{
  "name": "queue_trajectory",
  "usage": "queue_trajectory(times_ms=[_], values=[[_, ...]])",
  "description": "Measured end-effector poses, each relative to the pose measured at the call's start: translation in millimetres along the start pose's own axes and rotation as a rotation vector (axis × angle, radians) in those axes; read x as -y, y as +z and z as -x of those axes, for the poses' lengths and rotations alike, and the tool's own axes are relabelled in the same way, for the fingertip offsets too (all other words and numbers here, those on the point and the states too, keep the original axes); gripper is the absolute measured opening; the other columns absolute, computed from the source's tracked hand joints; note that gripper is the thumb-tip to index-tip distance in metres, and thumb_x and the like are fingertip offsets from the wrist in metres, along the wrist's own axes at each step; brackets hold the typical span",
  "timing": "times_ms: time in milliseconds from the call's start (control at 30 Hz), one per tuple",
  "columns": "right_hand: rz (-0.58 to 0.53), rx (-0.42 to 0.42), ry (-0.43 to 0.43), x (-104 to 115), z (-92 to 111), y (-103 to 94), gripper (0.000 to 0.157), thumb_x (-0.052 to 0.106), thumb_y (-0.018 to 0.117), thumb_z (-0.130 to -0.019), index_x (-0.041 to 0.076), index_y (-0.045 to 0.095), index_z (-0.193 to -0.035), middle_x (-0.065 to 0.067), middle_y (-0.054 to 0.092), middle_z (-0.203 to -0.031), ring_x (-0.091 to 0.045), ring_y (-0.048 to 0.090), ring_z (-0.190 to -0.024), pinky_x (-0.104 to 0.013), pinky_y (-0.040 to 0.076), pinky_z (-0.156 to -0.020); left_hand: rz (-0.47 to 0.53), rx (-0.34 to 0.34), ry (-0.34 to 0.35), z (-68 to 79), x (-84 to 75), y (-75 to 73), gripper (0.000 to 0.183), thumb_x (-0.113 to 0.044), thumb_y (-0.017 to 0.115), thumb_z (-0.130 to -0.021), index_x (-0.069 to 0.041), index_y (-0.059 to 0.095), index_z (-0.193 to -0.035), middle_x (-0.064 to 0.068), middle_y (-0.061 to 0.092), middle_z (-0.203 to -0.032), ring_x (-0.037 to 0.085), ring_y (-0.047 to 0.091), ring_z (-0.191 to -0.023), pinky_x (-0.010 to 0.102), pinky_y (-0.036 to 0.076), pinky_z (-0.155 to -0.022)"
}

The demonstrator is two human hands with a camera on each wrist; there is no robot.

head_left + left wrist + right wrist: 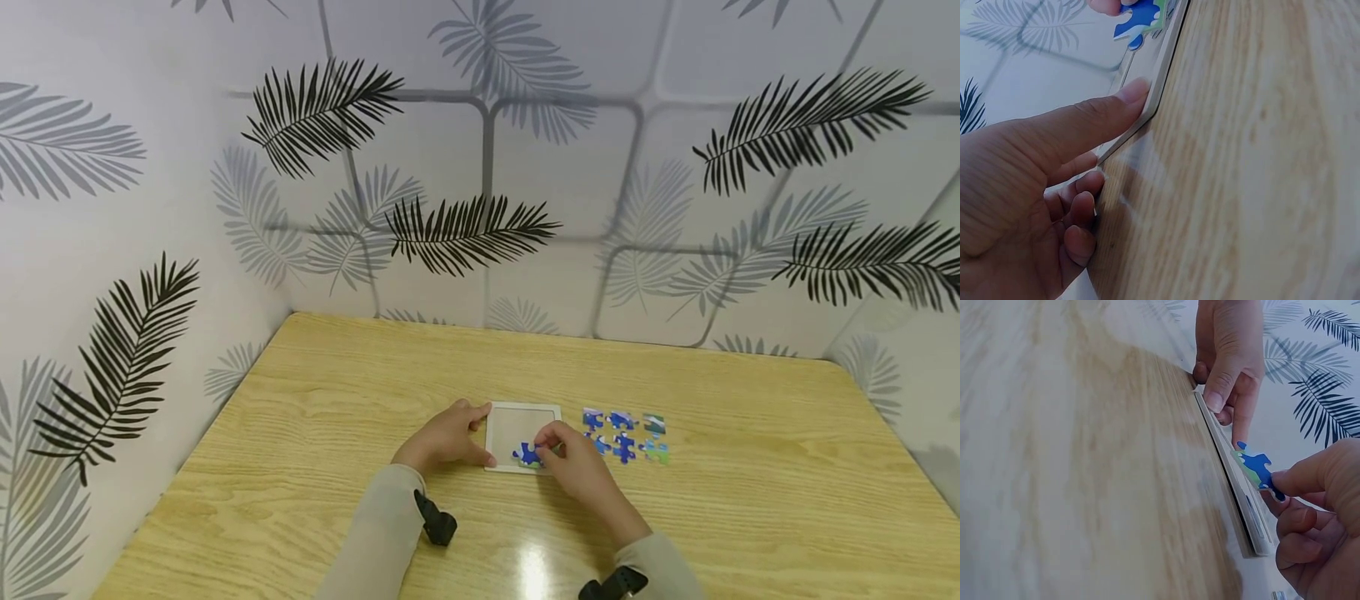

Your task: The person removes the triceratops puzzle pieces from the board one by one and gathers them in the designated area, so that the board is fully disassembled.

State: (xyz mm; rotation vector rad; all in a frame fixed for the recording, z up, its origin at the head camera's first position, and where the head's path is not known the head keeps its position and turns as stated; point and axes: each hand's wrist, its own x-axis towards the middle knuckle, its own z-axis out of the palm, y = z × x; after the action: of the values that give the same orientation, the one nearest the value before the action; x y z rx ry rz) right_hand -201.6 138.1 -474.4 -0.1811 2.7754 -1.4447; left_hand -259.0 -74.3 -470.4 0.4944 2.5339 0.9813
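A square puzzle frame (pixel 523 406) with a pale rim and beige inside lies on the table. My left hand (pixel 448 437) is at its left side, thumb (pixel 1132 92) on the near corner and forefinger at the far corner. The other left fingers are bent and hold nothing. My right hand (pixel 577 467) pinches a blue, green and white jigsaw piece (pixel 1255 467) between thumb and fingertips, above the frame's near right part. In the left wrist view the same jigsaw piece (pixel 1142 22) shows tilted near the rim.
Several loose jigsaw pieces (pixel 624 448) lie in rows right of the frame, partly behind my right hand. The wooden table (pixel 360 375) meets a leaf-patterned wall (pixel 555 275) at the back. Both wrists wear black straps (pixel 437 518).
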Motion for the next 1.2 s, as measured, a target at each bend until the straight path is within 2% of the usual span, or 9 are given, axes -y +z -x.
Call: queue_trajectory(times_ms=[167,367,667,767,1200], values=[[-0.02,0.002,0.021,-4.1,5.6,-10.7,0.006,0.001,0.063,-0.088,0.006,0.063,-0.091,-0.002,0.057,-0.08,-0.014,0.047,-0.065,-0.024,0.038,-0.054,0.018,0.005,-0.006,2.1,-1.1,0.0,0.092,-0.026,0.084,-0.072,-0.012,0.034,-0.147,0.003,0.041,-0.094,0.017,0.041,-0.084,0.033,0.034,-0.074],[-0.005,-0.014,0.06,-12.3,15.5,-31.9,0.003,0.003,0.063,-0.089,0.004,0.062,-0.092,-0.003,0.058,-0.083,-0.015,0.049,-0.073,-0.024,0.04,-0.061,0.025,0.01,-0.006,3.1,-2.5,-0.6,0.092,-0.025,0.083,-0.072,-0.012,0.033,-0.148,0.004,0.04,-0.094,0.017,0.04,-0.084,0.034,0.034,-0.075],[0.058,-0.043,0.082,-37.1,30.9,-66.6,0.004,0.003,0.06,-0.091,0.003,0.063,-0.094,-0.004,0.062,-0.088,-0.015,0.056,-0.083,-0.028,0.046,-0.073,0.054,0.016,-0.014,4.2,-4.4,-1.1,0.093,-0.023,0.083,-0.072,-0.011,0.032,-0.148,0.004,0.038,-0.092,0.017,0.038,-0.079,0.033,0.033,-0.072],[0.072,-0.051,0.1,-42.6,35.0,-75.9,0.005,0.004,0.06,-0.091,0.003,0.063,-0.095,-0.005,0.062,-0.088,-0.015,0.056,-0.083,-0.027,0.046,-0.074,0.05,0.014,-0.019,4.3,-4.3,-1.0,0.093,-0.024,0.083,-0.072,-0.011,0.032,-0.148,0.005,0.039,-0.093,0.017,0.039,-0.08,0.032,0.033,-0.073],[0.12,-0.084,0.121,-61.9,44.3,-94.2,0.008,0.003,0.062,-0.089,0.0,0.066,-0.096,-0.007,0.065,-0.09,-0.014,0.057,-0.082,-0.024,0.046,-0.071,0.057,0.017,-0.016,5.0,-4.9,-2.4,0.093,-0.024,0.084,-0.072,-0.012,0.031,-0.148,0.005,0.039,-0.093,0.018,0.039,-0.08,0.033,0.033,-0.073]])
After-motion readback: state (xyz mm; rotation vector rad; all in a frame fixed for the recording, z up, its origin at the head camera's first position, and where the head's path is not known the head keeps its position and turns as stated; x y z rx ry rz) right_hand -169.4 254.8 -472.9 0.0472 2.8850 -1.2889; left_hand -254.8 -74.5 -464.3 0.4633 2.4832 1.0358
